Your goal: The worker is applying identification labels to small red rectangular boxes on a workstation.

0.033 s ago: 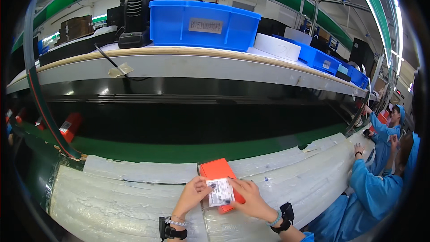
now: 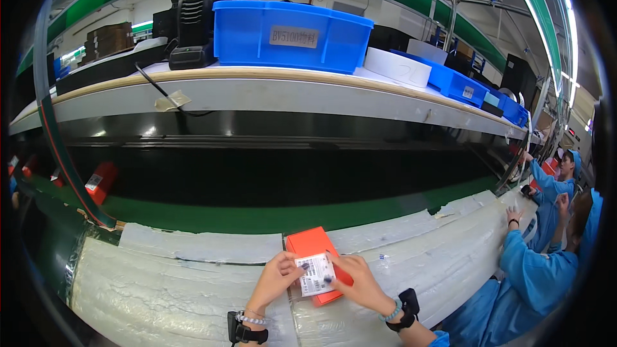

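Observation:
A red-orange box (image 2: 312, 240) lies at a slant on the plastic-covered work surface in front of me. Over its near part is a white printed label (image 2: 315, 273), with its lower left part reaching past the box's side. My left hand (image 2: 281, 273) pinches the label's left edge between thumb and fingers. From the other side, my right hand (image 2: 357, 276) has its index fingertip at the label's upper right corner and its thumb on the lower right part. Whether the label touches the box all over cannot be seen.
A dark green conveyor belt (image 2: 257, 214) runs beyond the work surface, with another red box (image 2: 101, 183) at its left. Above, a shelf (image 2: 308, 93) carries a blue bin (image 2: 289, 38) and a two-way radio (image 2: 195, 26). Co-workers in blue (image 2: 540, 266) sit at the right.
My right hand has shifted very slightly, its thumb now a little higher on the label. The label has moved slightly with it; the box and my left hand stay about where they were.

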### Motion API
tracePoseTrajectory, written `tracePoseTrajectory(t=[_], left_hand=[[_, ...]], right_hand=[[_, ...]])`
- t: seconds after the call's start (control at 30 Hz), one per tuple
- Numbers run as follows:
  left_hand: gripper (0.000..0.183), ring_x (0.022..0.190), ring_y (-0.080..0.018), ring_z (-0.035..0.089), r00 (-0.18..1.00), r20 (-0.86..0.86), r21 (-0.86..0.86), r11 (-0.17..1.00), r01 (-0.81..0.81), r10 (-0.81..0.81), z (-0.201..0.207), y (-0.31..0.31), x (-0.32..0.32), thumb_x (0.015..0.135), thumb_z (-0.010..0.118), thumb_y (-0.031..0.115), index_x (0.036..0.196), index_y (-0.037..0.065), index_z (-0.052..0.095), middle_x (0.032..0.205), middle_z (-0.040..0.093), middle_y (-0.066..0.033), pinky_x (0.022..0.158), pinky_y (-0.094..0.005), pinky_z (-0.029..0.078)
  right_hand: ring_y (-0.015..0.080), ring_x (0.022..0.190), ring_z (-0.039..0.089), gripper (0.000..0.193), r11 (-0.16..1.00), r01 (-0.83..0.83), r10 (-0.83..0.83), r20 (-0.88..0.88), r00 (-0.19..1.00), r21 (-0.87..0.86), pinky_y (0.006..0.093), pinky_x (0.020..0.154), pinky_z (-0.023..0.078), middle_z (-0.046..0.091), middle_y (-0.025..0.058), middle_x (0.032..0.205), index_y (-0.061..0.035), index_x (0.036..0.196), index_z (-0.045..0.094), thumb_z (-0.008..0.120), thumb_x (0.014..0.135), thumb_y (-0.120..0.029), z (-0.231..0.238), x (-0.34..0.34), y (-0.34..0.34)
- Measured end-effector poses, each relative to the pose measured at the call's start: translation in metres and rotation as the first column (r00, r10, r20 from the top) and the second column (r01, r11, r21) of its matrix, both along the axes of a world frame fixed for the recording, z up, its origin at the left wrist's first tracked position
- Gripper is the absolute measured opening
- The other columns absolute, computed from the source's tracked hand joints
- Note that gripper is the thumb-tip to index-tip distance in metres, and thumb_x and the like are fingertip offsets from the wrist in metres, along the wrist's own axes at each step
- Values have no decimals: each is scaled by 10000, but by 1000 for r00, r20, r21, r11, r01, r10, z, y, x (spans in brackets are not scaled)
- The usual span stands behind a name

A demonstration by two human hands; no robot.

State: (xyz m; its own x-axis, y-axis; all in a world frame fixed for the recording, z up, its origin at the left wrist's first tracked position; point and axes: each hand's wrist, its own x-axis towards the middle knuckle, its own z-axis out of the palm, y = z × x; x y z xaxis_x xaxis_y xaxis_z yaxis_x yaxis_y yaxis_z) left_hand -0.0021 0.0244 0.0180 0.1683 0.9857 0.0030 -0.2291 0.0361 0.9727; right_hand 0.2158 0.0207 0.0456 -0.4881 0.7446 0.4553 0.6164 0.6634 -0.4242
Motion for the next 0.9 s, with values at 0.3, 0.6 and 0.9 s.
tracePoseTrajectory(t=[0.3,0.6,0.9], left_hand=[[226,744,-69,549,996,-48,55,996,-70,73,-2,-2,5,974,464,208,985,18,586,812,606,9,698,-207,439],[188,1101,-134,457,994,89,183,980,-79,63,-3,0,18,946,496,158,1035,20,586,1194,448,-32,979,-266,329],[235,1021,-185,565,772,585,-129,968,-215,249,4,1,17,914,471,205,1023,21,568,972,585,-64,933,-318,406]], right_hand=[[88,891,524,443,780,-362,51,-524,850,-511,235,823,442,551,13,963,-66,1312,481,456,885,50,15,-35,34],[174,956,562,429,876,-357,139,-538,832,-326,261,847,433,588,98,1078,-42,1250,525,386,862,77,-5,-51,27],[230,1143,500,315,900,-382,238,-500,833,-209,335,967,403,490,101,1227,-64,1114,592,523,828,52,4,-29,36]])
